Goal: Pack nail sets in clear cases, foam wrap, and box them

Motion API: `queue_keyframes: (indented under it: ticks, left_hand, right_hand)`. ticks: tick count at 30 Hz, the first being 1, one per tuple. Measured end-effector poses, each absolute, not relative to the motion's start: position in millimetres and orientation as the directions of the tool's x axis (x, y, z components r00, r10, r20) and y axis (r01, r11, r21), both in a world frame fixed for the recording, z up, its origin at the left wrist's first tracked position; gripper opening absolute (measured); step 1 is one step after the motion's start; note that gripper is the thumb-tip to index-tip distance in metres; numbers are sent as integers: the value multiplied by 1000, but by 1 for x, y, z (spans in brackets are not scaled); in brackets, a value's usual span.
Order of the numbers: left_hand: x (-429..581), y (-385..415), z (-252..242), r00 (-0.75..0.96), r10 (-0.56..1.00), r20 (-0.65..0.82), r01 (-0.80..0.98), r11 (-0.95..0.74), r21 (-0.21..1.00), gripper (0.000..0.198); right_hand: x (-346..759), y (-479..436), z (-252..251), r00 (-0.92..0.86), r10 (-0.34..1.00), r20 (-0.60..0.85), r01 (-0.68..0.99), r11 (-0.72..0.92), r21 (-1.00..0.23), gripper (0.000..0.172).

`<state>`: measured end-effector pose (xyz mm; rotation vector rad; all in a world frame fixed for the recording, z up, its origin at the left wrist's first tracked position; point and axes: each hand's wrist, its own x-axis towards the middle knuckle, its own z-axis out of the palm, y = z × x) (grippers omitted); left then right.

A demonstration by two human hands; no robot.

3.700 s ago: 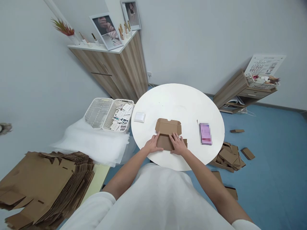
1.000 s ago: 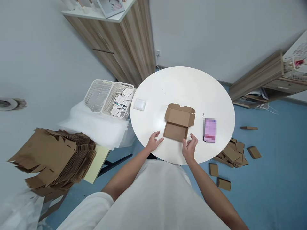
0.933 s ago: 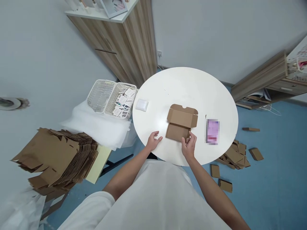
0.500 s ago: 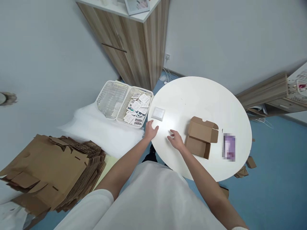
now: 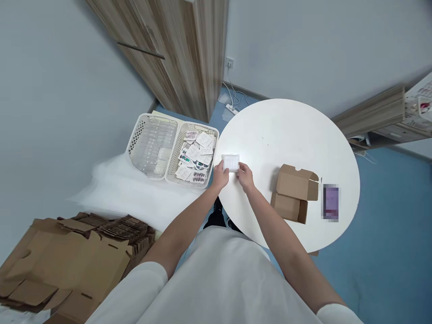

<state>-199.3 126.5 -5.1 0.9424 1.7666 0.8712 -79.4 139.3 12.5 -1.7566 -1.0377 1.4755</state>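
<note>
A small white square pad [image 5: 231,161] lies near the left edge of the round white table [image 5: 290,130]. My left hand [image 5: 220,176] grips the pad's left side and my right hand [image 5: 245,175] pinches its right side. A folded brown cardboard box [image 5: 293,192] with its lid standing open sits on the table to the right of my hands, untouched. A phone [image 5: 331,202] lies further right.
Two white baskets stand left of the table: one with clear plastic trays [image 5: 152,145], one with printed cards [image 5: 196,154]. They rest on white foam sheets [image 5: 124,193]. A pile of flat cardboard blanks [image 5: 67,261] lies at lower left. A wooden cabinet [image 5: 182,54] stands behind.
Both hands left the cardboard box and moved left to the white pad, closing on it. My view swung left, so the box now sits to the right.
</note>
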Motion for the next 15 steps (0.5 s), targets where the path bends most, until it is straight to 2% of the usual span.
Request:
queue_keyframes:
  ticks: [11, 15]
  left_hand:
    - [-189, 90, -12, -246, 881, -405, 70, 433, 899, 30]
    - [-175, 76, 1, -222, 914, -338, 55, 358, 932, 31]
  right_hand:
    - [-56, 104, 20, 173, 839, -516, 202, -543, -815, 29]
    - [-37, 86, 31, 141, 873, -466, 168, -485, -858, 31]
